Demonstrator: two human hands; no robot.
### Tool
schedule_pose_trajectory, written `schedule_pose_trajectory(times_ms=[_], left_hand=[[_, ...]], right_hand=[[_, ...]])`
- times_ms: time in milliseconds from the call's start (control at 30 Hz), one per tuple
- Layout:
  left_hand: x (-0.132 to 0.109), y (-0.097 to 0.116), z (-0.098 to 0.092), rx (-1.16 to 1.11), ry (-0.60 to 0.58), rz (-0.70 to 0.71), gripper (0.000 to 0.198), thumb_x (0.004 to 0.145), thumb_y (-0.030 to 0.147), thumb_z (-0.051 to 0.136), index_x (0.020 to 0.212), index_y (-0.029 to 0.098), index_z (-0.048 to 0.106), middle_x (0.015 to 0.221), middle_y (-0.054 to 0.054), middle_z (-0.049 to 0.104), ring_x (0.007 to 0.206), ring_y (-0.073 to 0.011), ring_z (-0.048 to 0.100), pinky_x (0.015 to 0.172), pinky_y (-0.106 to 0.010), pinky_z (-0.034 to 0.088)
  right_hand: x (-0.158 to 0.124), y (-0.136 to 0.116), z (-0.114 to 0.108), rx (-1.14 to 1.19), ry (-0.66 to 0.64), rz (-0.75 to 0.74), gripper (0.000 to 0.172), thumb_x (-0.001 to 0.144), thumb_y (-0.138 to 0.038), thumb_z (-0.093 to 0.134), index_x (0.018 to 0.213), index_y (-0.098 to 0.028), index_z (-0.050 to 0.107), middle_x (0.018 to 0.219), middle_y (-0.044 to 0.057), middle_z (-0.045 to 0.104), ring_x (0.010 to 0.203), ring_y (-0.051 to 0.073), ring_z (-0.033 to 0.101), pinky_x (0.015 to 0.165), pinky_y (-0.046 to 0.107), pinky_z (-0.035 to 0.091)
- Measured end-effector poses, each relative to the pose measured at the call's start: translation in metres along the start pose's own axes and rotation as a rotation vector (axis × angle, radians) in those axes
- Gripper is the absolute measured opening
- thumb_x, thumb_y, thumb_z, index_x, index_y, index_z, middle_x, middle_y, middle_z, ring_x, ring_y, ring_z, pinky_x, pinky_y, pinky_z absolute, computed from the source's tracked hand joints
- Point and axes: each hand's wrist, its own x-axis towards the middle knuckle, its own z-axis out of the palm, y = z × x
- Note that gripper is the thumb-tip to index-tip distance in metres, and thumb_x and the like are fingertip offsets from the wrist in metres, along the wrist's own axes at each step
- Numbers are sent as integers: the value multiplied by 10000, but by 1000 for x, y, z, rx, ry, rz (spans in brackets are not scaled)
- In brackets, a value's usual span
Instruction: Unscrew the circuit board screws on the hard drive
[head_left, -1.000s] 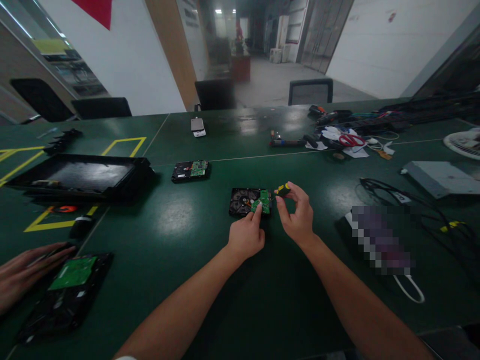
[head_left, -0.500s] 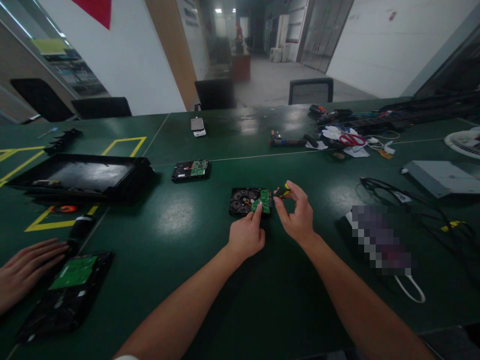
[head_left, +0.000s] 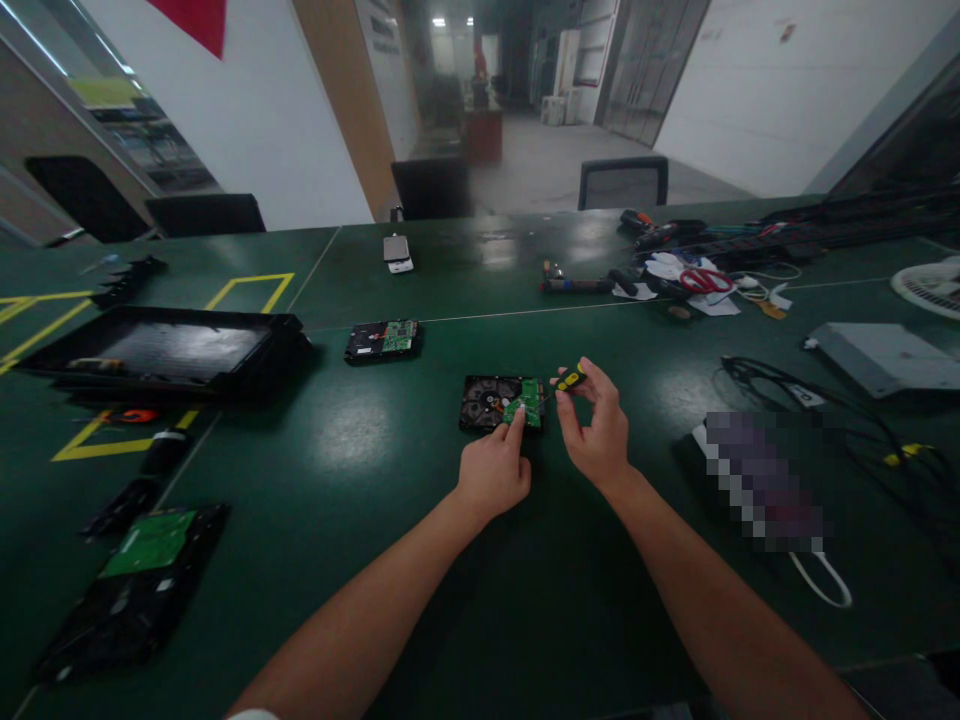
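A black hard drive [head_left: 484, 402] with a green circuit board lies flat on the green table, its board side up. My left hand [head_left: 491, 470] stretches its index finger onto the board, while its other fingers curl in with nothing visible in them. To the right of the drive, my right hand [head_left: 598, 425] pinches the yellow-and-black handle of a small screwdriver [head_left: 571, 379] between thumb and fingers. The screwdriver is tilted, with its thin shaft pointing down-left to the board's right part. Whether the tip sits in a screw is too small to tell.
A second hard drive [head_left: 382, 342] lies beyond to the left, and another drive [head_left: 135, 600] at the near left. A black tray-like case [head_left: 172, 350] stands at left. On the right are a pixelated object [head_left: 765, 480], black cables [head_left: 795, 385] and a grey metal box [head_left: 885, 355].
My right hand and the screwdriver handle have shifted slightly, with more of the handle showing. Another person's hand at the far left has gone out of view. My left hand stays put.
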Motion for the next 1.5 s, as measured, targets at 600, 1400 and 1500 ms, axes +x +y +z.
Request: schedule_pose_trajectory(times_ms=[600, 1400, 1500], left_hand=[[-1, 0, -2, -6, 5, 15, 786, 871, 276, 503, 1602, 164, 234, 1214, -117, 656, 929, -255, 688, 770, -379, 549], [0, -2, 2, -8, 22, 25, 774, 880, 292, 483, 1603, 163, 235, 1194, -102, 659, 908, -249, 685, 733, -370, 537], [0, -3, 2, -8, 25, 27, 775, 880, 287, 484, 1603, 165, 233, 1192, -100, 660, 908, -247, 687, 735, -369, 537]], right_hand=[[2, -2, -2, -7, 47, -7, 605, 957, -258, 647, 1496, -260, 373, 1293, 133, 653, 1001, 244, 731, 852, 445, 649], [6, 1, -5, -161, 172, -102, 526, 899, -217, 715, 1364, -256, 472, 1219, 93, 683, 935, 218, 740, 787, 389, 657], [7, 1, -6, -164, 153, -97, 499, 913, -225, 696, 1358, -252, 471, 1202, 92, 694, 975, 228, 739, 807, 400, 655]])
